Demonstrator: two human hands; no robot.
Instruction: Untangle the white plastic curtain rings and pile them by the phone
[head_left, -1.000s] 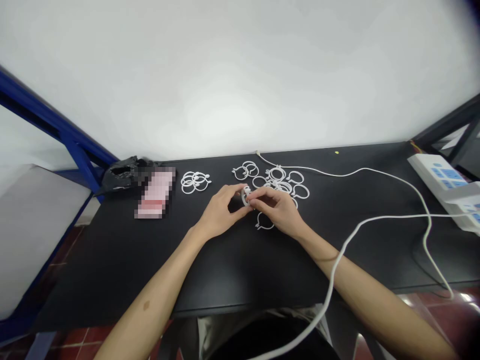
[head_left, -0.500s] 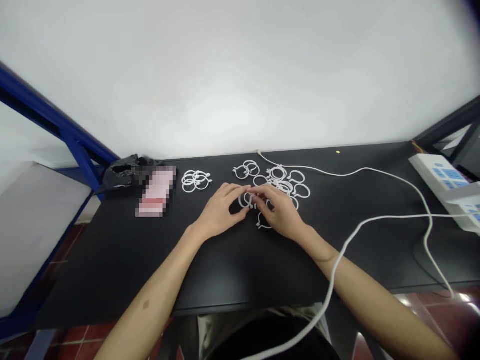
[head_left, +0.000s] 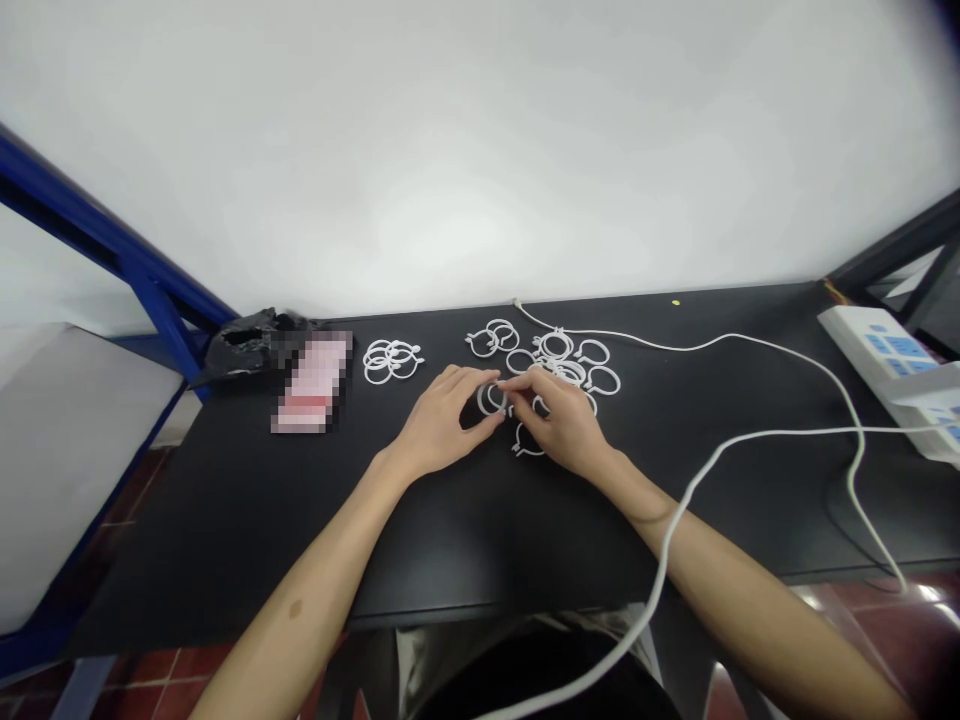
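Note:
Both hands meet over the black table around a white plastic ring (head_left: 491, 400). My left hand (head_left: 442, 420) has its thumb and fingertips curved against the ring's near and far sides. The thumb and index finger of my right hand (head_left: 559, 415) are closed in a pinch at the ring's right edge; the exact contact is partly hidden. Beside and behind my right hand lies a loose pile of white open rings (head_left: 559, 365) with small tabs, some overlapping. A smaller group of white rings (head_left: 391, 362) lies left of my hands.
A white cable (head_left: 682, 350) runs along the back and right of the black table (head_left: 480, 560). Another white cable (head_left: 675, 530) crosses over my right forearm. A power strip (head_left: 892, 370) lies at right. At left are a blurred pink item (head_left: 315, 380) and a black plastic bag (head_left: 247, 345).
My right fingers have shifted slightly, drawing apart from my left fingertips at the ring's right edge. The piles of rings look the same.

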